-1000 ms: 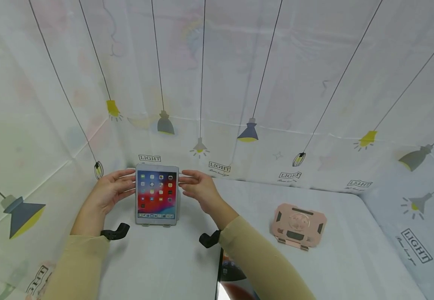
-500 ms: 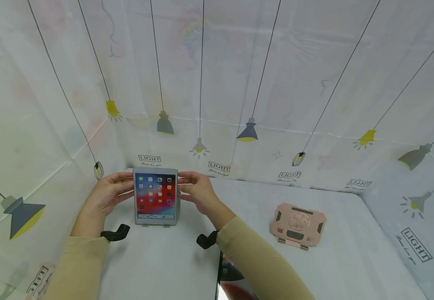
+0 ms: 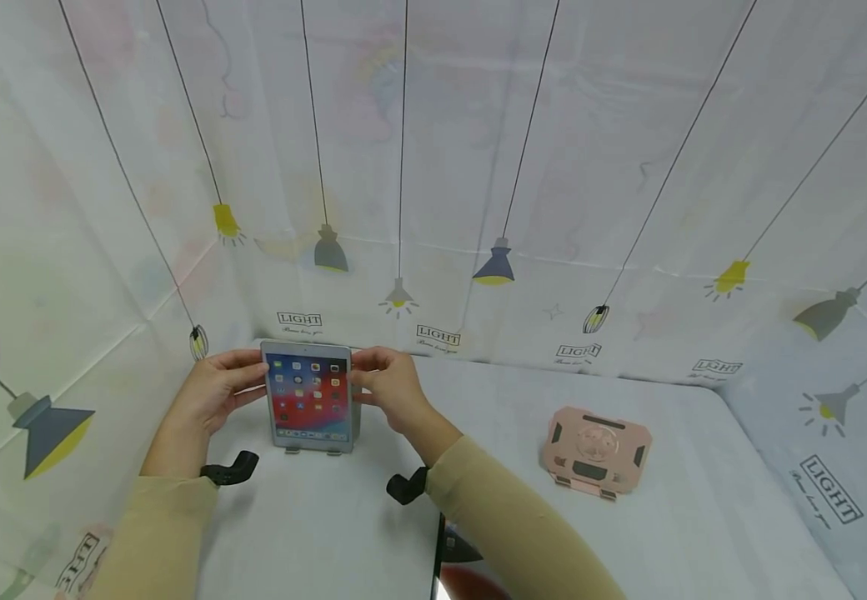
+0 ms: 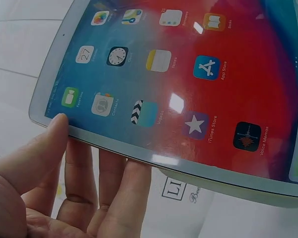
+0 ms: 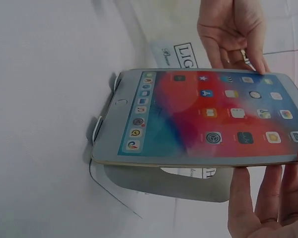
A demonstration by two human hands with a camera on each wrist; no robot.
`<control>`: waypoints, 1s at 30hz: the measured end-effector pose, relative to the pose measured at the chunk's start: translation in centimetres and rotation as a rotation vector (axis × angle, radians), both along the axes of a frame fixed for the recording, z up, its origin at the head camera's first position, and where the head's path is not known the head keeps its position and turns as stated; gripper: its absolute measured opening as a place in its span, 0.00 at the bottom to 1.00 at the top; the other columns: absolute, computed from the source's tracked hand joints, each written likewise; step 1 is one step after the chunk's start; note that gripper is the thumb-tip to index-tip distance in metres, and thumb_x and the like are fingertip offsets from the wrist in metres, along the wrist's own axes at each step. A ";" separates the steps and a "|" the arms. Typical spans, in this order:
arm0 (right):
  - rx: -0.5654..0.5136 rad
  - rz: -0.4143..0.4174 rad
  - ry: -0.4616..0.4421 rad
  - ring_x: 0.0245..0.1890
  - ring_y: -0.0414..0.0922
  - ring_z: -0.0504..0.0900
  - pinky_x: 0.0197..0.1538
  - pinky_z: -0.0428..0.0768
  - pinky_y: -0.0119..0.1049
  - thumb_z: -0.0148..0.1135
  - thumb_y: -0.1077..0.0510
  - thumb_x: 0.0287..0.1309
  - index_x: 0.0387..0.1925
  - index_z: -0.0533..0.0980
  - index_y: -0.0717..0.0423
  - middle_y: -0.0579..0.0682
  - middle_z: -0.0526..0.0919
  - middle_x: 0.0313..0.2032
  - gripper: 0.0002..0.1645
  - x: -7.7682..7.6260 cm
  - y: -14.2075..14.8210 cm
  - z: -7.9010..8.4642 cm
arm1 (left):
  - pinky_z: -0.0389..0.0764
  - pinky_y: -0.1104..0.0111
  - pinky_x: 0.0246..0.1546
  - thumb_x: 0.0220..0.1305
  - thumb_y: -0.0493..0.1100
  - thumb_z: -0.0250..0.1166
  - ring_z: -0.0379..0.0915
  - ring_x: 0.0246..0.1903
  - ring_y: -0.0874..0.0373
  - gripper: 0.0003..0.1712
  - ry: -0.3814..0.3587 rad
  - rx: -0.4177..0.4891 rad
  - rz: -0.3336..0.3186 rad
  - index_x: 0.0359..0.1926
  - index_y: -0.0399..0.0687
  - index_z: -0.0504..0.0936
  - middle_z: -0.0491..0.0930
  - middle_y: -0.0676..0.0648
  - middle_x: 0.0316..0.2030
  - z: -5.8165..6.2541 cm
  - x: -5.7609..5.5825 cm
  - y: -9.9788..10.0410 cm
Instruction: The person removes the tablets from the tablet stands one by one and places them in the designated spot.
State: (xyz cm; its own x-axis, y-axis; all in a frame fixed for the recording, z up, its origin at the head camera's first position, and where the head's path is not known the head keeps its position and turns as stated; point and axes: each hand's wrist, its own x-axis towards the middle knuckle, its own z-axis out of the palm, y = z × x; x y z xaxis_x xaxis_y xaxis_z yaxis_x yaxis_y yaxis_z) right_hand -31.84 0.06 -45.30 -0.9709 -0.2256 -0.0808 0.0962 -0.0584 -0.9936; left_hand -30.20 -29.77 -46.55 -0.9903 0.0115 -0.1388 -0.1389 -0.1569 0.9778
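Observation:
A white-framed tablet [image 3: 309,400] with its home screen lit leans upright at the left of the table. Its lower edge sits in two small hooks [image 5: 97,130] of a stand, whose grey-green back panel [image 5: 169,186] shows behind it. My left hand [image 3: 212,387] pinches the left edge near the top corner, thumb on the front, fingers behind. At the opposite edge my right hand [image 3: 399,392] holds the tablet in the same way, its thumb at the front. In the right wrist view, the left hand [image 5: 233,29] appears across the tablet.
A pink stand [image 3: 598,450] with cutouts lies tilted on the white table [image 3: 704,517] at the right. Part of a larger dark tablet [image 3: 471,579] shows beneath my right sleeve. A cloth wall [image 3: 478,167] printed with lamps rises close behind the tablet.
The tablet's top edge has dropped a little and shifted left, with the tablet now slightly turned. My right hand has moved left with it, and both thumbs have come round to the front.

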 end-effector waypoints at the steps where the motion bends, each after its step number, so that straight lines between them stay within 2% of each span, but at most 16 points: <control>1: 0.006 -0.005 0.004 0.45 0.45 0.89 0.51 0.93 0.51 0.72 0.66 0.67 0.48 0.88 0.54 0.51 0.86 0.44 0.10 0.0 0.0 0.0 | 0.92 0.64 0.50 0.70 0.38 0.74 0.91 0.42 0.62 0.10 0.001 0.001 0.000 0.47 0.59 0.92 0.92 0.59 0.40 0.0 0.0 0.0; 9: 0.013 -0.052 0.010 0.45 0.45 0.90 0.48 0.94 0.47 0.74 0.65 0.65 0.45 0.90 0.52 0.51 0.86 0.45 0.09 0.0 -0.3 -0.2 | 0.93 0.63 0.46 0.69 0.36 0.74 0.91 0.41 0.62 0.11 0.029 0.019 0.010 0.45 0.58 0.93 0.93 0.59 0.39 0.3 0.2 0.1; 23: 0.015 -0.095 0.029 0.47 0.47 0.91 0.44 0.94 0.47 0.76 0.63 0.64 0.44 0.91 0.48 0.52 0.87 0.46 0.10 0.3 -0.2 -0.1 | 0.93 0.64 0.45 0.73 0.39 0.71 0.90 0.39 0.63 0.10 0.050 -0.052 0.013 0.45 0.61 0.93 0.91 0.59 0.38 1.2 0.6 0.4; 30: 0.012 -0.091 0.021 0.46 0.47 0.91 0.42 0.94 0.47 0.76 0.63 0.64 0.45 0.90 0.48 0.52 0.86 0.46 0.10 0.5 0.1 -0.1 | 0.94 0.64 0.43 0.71 0.40 0.74 0.90 0.39 0.63 0.08 0.048 -0.071 0.004 0.45 0.61 0.93 0.90 0.59 0.37 1.5 0.9 0.5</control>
State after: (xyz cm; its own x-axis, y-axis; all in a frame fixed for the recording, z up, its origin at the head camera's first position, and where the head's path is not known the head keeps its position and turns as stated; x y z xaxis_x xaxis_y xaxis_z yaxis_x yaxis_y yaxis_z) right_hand -31.38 0.16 -45.42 -0.9889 -0.1350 -0.0628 0.0706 -0.0539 -0.9960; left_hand -29.29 -29.23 -45.10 -0.9958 -0.0007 -0.0913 -0.0909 -0.0876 0.9920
